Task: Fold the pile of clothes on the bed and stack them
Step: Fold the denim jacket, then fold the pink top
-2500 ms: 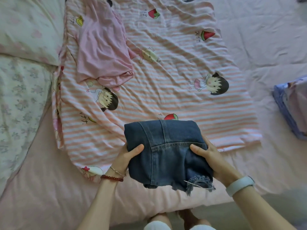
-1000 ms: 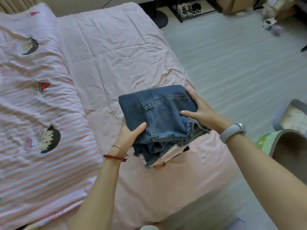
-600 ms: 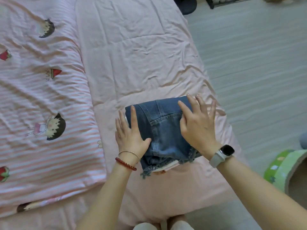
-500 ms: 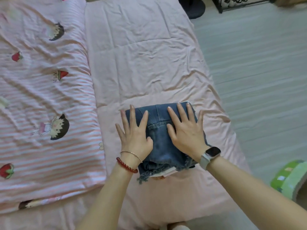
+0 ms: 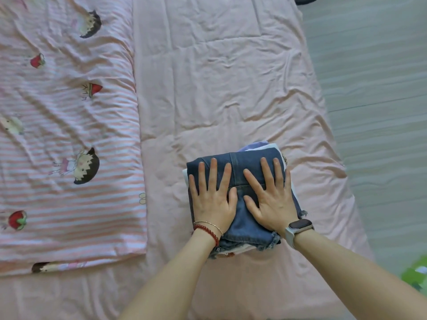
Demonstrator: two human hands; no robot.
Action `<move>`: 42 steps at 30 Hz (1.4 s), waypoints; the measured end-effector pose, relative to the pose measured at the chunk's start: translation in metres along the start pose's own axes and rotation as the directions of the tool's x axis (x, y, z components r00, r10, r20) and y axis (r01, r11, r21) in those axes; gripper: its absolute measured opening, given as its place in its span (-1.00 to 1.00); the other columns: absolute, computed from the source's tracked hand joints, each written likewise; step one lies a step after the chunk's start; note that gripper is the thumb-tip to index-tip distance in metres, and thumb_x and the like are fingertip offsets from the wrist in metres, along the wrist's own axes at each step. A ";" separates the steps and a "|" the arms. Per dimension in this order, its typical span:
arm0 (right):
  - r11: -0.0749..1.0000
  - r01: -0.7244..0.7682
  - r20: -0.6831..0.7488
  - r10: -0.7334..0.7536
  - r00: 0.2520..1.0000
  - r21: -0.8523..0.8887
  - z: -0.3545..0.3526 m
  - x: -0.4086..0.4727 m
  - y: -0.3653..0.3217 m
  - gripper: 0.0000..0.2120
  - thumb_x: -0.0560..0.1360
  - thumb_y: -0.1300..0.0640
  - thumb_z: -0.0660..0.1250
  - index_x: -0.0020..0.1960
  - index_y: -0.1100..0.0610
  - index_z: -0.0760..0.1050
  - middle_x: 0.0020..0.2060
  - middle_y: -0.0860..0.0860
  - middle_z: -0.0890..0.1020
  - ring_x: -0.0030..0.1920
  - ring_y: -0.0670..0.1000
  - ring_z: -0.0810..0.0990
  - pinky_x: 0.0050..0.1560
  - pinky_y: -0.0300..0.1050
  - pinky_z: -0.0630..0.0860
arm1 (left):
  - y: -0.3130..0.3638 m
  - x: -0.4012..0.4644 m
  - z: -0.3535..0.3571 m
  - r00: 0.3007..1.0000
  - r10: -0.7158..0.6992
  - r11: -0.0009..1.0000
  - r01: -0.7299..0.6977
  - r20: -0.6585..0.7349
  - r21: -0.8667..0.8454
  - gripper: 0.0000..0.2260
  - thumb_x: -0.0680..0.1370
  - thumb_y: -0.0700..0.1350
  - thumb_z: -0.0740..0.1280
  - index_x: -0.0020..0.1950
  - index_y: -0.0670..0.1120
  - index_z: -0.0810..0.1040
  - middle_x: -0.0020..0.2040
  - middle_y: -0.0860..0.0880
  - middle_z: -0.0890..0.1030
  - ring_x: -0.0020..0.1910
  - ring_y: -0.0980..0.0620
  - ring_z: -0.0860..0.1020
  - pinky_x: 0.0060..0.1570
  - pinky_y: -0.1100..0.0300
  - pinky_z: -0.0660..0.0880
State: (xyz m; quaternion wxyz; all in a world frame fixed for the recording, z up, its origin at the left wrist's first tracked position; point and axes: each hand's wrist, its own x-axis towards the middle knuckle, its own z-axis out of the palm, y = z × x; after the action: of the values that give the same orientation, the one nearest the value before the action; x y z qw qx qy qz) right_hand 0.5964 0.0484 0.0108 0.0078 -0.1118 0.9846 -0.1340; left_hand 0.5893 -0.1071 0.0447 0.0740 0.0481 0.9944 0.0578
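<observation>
I find the folded dark-blue denim shorts (image 5: 240, 218) lying on top of a low stack of folded clothes (image 5: 265, 146) on the plain pink bedsheet (image 5: 219, 88), near the right edge of the bed and close to me. My left hand (image 5: 213, 199) and right hand (image 5: 270, 199) both rest flat on the denim, fingers straight and spread wide, pressing down and gripping nothing. I judge the step in hand to be flattening the newly stacked piece; the next move calls for lifting both palms straight off without dragging the top layer, then turning left for any garment left to fold, none of which is in view here. The denim is thick and stiff, with a seamed waistband at the far side and a frayed hem at the near edge. Beneath it, thin white and lilac fabric edges show at the far right corner. The pink-and-white striped cartoon-print quilt (image 5: 69, 181) lies to the left, soft and rumpled.
</observation>
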 end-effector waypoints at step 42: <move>0.964 0.167 0.304 -0.225 0.926 0.206 -0.087 -0.052 -0.238 -0.63 0.60 0.07 0.04 0.38 0.02 0.32 0.29 -0.06 0.44 0.33 -0.03 0.32 0.31 -0.20 0.16 | -0.180 -0.190 -0.096 0.913 -0.404 0.864 0.399 0.052 -0.306 -0.62 0.57 -0.04 0.14 0.40 0.03 0.32 0.37 0.09 0.35 0.33 0.07 0.32 0.27 0.23 0.22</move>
State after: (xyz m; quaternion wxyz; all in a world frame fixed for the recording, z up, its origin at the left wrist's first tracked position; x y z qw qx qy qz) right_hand 0.6954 -0.1404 0.1567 0.1660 -0.2296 0.9379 -0.2004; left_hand 0.7458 -0.3155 0.1444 0.0841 -0.1724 0.9615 0.1970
